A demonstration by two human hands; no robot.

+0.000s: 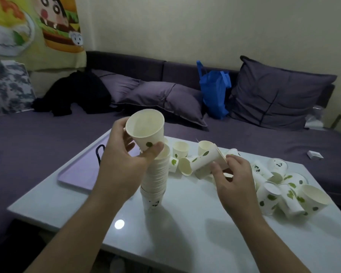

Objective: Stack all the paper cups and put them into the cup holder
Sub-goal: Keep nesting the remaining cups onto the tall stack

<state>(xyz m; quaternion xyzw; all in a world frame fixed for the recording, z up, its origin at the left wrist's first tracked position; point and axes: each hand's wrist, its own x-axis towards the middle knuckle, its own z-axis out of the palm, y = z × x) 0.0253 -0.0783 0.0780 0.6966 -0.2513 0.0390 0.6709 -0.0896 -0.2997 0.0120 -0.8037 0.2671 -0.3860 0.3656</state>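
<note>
A tall stack of white paper cups (pixel 158 176) stands upright on the white table (pixel 185 229). My left hand (pixel 124 160) grips one white cup with a green leaf print (pixel 146 129) by its base, just above the stack, mouth facing me. My right hand (pixel 230 178) holds another leaf-print cup (pixel 201 162) on its side, mouth pointing left. Several loose cups (pixel 289 192) lie jumbled at the table's right, and a few more (pixel 180 148) stand behind the stack.
A lilac tray (pixel 77 174) lies at the table's left with a dark wire handle (pixel 99 152) rising at its near side. Behind the table a purple sofa (pixel 47 134) holds cushions, black clothing (pixel 77 93) and a blue bag (pixel 215 91). A small white box (pixel 315 155) lies on the sofa at right.
</note>
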